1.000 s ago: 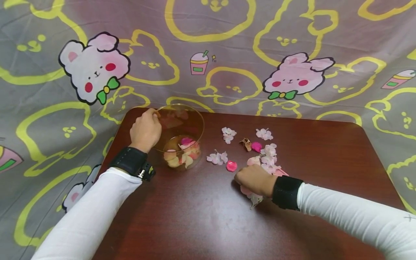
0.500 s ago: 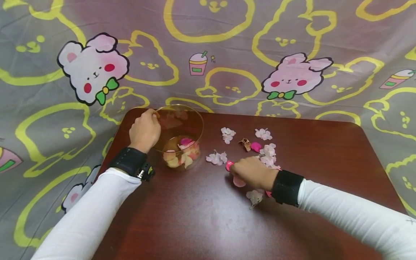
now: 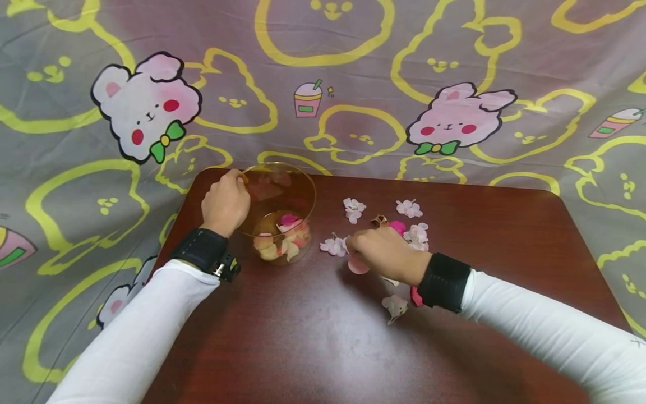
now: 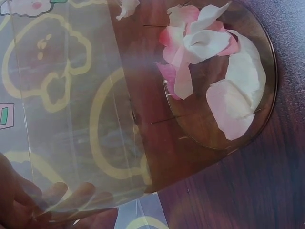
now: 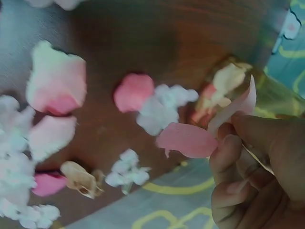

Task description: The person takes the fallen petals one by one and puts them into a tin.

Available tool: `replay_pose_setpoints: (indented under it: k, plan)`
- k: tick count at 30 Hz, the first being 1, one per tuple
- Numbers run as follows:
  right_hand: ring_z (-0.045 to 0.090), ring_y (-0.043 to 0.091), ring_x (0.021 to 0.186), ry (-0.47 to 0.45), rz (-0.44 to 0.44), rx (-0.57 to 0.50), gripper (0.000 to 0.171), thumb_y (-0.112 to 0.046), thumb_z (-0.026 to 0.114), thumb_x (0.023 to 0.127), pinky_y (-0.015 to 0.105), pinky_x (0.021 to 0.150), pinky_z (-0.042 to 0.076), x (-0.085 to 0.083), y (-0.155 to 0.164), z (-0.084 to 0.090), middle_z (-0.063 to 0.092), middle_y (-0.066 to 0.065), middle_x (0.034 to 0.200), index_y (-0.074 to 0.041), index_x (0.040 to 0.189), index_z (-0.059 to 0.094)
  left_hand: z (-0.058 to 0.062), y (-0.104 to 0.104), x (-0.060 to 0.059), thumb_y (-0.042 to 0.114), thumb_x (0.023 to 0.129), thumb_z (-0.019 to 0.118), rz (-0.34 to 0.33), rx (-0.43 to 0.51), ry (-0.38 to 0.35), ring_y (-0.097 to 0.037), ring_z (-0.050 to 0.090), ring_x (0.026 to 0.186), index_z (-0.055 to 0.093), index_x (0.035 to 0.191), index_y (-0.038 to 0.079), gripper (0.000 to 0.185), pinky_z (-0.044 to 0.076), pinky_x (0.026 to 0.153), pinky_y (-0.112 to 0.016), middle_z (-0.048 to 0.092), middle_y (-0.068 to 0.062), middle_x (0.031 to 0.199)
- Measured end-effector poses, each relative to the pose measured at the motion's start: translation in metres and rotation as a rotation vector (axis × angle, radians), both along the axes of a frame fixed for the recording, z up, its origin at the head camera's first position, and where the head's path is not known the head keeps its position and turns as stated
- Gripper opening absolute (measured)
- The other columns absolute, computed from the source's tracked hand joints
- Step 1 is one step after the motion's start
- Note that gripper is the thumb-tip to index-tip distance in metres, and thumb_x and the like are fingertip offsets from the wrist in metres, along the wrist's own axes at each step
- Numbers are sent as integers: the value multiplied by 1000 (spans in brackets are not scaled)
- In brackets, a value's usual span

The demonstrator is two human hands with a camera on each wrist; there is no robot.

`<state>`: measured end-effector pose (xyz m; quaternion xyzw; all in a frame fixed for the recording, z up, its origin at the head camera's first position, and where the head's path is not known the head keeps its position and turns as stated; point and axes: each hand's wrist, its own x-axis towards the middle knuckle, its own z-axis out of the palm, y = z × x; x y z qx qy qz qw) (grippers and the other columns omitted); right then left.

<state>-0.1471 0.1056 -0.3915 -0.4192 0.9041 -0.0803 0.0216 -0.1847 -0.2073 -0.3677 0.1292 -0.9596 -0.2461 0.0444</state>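
My left hand (image 3: 227, 202) grips the near-left rim of a deep, see-through amber bowl (image 3: 312, 205) that stands on the table. In the left wrist view its fingers (image 4: 78, 195) show at the rim, and white and pink petals (image 4: 209, 45) lie on the bowl's bottom. To the right, just above the table, my right hand (image 3: 391, 255) pinches pink petals (image 5: 188, 140) between thumb and fingers. The right wrist view shows a pink petal (image 5: 135, 92) and a pale blossom (image 5: 159, 109) lying beyond that hand.
Pale blossoms (image 3: 354, 209) and loose petals lie scattered on the brown table (image 3: 282, 336). A dried brown flower piece (image 5: 82, 179) lies by a magenta petal (image 5: 49, 184). A patterned cloth (image 3: 363, 84) hangs behind the table.
My right hand has moved left and away from me across the petals, and now covers where the bright pink petal lay. Petals now stick out from its fingers. The left hand stays at the bowl.
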Motion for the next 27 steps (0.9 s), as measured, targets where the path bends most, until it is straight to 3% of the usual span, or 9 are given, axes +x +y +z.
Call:
replay_pose_setpoints:
  k: [8,16,27]
  plan:
    - [43,7,58,-13,-17,-44,15,-7,73,90,23,50,29,-6,-12,23,49,-8,66,-18,82,65,-1,-2,-1,24,109,28,-4,-1,-8,-52,64,110,60,126,7,40,49,86,-65,66,-27,126]
    - [51,9,62,20,-26,-82,7,-15,76,90,23,52,38,-10,-16,42,61,-6,73,-17,88,70,0,0,-1,24,109,28,-3,3,-5,-52,63,112,59,126,7,39,48,88,-65,66,-27,127]
    - [50,12,63,109,-15,-162,5,-19,71,95,25,54,36,-13,-43,60,61,-3,81,-15,96,69,0,0,-1,24,109,28,2,5,-13,-51,64,113,59,128,7,40,49,89,-64,66,-26,128]
